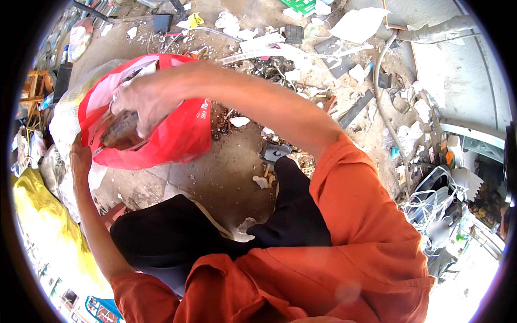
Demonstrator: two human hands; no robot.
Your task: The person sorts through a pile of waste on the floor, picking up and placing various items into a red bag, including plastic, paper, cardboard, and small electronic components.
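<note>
Orange shirt (334, 280) nearest the camera, black trousers (161, 231) just beyond, both arms reaching to a red bag (186, 137) on the floor (212, 175), far left of the legs. Bag is open, mouth tilted toward the near left; brown lump (121, 133) sits in the mouth. Left hand (81, 156) at the bag's near-left rim, grip narrow, looks pinched on the edge. Right hand (132, 102) is inside the mouth, fingers and thumb either side of the lump, motion-blurred; can't tell if that grip has closed on it. Progress, my read: opening the bag is done, handling of the contents is mid-way, not finished with a hand inside. Can't tell whether the lump is going in or out, or how full the bag is. Left over outside it: white scraps (239, 121) and mixed debris across the floor to the right and far side. Writing: small white print (203, 109) on the bag's right side, pale print on a green sheet (301, 6) at the far edge, dark marks on a yellow scrap (195, 19); no brand I can make out
</note>
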